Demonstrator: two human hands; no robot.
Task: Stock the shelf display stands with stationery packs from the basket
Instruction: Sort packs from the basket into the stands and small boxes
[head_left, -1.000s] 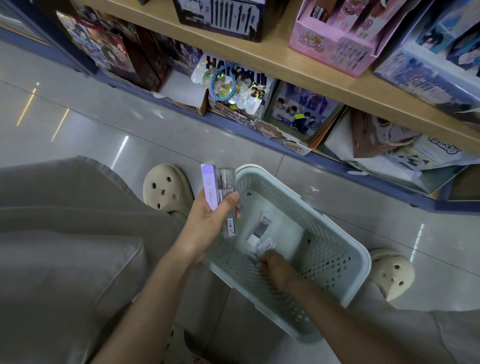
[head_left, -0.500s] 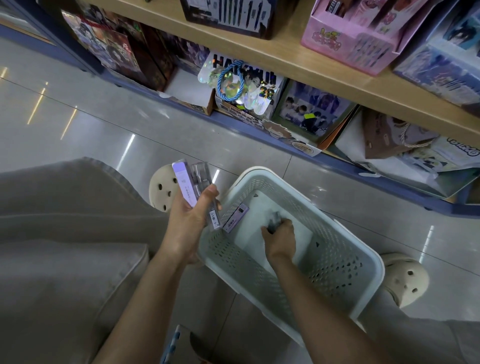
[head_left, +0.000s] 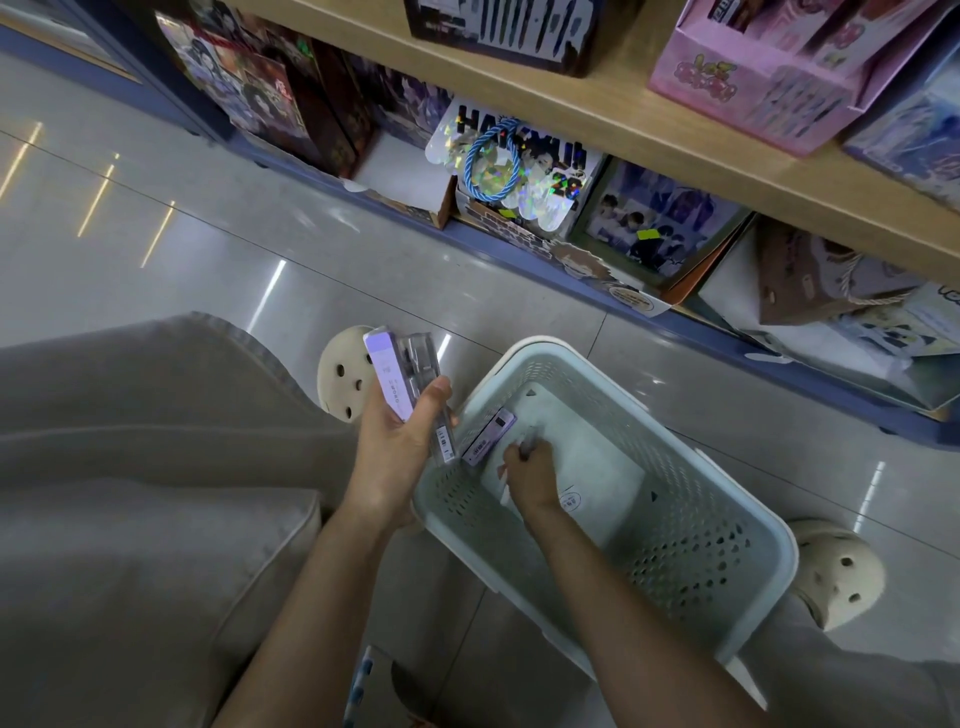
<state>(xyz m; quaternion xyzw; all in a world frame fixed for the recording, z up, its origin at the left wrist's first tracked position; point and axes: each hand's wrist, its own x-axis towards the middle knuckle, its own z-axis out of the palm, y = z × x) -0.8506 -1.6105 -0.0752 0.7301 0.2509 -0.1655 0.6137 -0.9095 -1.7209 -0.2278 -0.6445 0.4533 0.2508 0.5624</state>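
1. Left hand (head_left: 395, 441) is gripping a stack of purple stationery packs (head_left: 402, 382), fingers clamped round it, just left of the basket (head_left: 691, 540).
2. Right hand (head_left: 530, 470) is reaching inside the basket, fingers curling on a small grey pack (head_left: 528, 435).
3. Another purple pack (head_left: 488, 436) is leaning against the basket's inner wall.
4. Basket is sitting on the floor (head_left: 156, 208) below the wooden shelf (head_left: 675, 140).

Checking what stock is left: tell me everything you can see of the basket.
The basket is pale green plastic, rectangular with rounded corners, a thick rim and perforated walls. It stands on the tiled floor in front of the shelf. Inside lie a purple pack by its left wall and a flat white sheet on the bottom. The right hand reaches in, gripping a slim item.
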